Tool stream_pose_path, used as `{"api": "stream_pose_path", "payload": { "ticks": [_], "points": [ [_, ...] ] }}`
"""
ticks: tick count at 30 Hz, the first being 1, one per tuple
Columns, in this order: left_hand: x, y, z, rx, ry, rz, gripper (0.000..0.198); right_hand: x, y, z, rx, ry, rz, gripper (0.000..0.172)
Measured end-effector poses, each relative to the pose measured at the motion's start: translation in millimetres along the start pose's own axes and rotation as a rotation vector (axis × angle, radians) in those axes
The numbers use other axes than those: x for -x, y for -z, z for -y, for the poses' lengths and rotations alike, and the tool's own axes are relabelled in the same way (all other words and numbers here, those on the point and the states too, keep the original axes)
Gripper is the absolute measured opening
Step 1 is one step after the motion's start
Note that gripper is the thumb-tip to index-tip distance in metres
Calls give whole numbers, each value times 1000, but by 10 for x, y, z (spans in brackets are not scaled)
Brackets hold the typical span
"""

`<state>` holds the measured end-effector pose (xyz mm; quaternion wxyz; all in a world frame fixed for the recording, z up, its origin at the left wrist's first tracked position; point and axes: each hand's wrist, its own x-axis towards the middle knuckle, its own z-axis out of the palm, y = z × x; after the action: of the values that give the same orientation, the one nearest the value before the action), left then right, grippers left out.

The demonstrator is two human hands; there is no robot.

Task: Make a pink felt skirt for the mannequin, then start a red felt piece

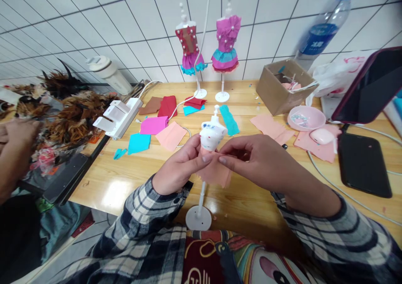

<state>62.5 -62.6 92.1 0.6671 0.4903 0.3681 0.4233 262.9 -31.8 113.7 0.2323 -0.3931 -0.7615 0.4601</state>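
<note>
In front of me a small white mannequin [214, 133] stands tilted on a thin post with a round base [198, 218]. Peach crepe paper [216, 171] hangs around its waist like a skirt. My left hand [180, 162] grips the waist, its thumb pressing the paper against the form. The thumb and fingers of my right hand [251, 156] pinch the upper right edge of that paper. Coloured marks dot the mannequin's bust. Behind it lies a teal paper strip [229, 120].
Two dressed mannequins [188, 45] stand by the tiled wall. Paper pieces [153, 126], a power strip [121, 116], a cardboard box [282, 89], a pink bowl [306, 117], a black phone [364, 165] and cables surround the work area. At left are another person's hand [20, 137] and brown feathers [65, 95].
</note>
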Motion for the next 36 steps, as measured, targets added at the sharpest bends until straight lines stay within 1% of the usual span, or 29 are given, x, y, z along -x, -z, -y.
{"api": "stream_pose_path", "payload": {
  "ticks": [4, 10, 19, 28, 36],
  "points": [
    [22, -33, -18, 26, 28, 33, 46, 6, -7, 7, 24, 1, -32, 16],
    [30, -64, -8, 43, 14, 42, 45, 10, -17, 47, 91, 10, -73, 15],
    [36, -71, -9, 29, 13, 59, 43, 12, -22, 61, 77, 9, -82, 14],
    [30, -103, -23, 55, 20, 89, 45, 44, -22, 111, 113, 13, -108, 11],
    [43, -117, -18, 64, 21, 79, 45, 26, -48, 83, 117, 2, -108, 12]
  ]
}}
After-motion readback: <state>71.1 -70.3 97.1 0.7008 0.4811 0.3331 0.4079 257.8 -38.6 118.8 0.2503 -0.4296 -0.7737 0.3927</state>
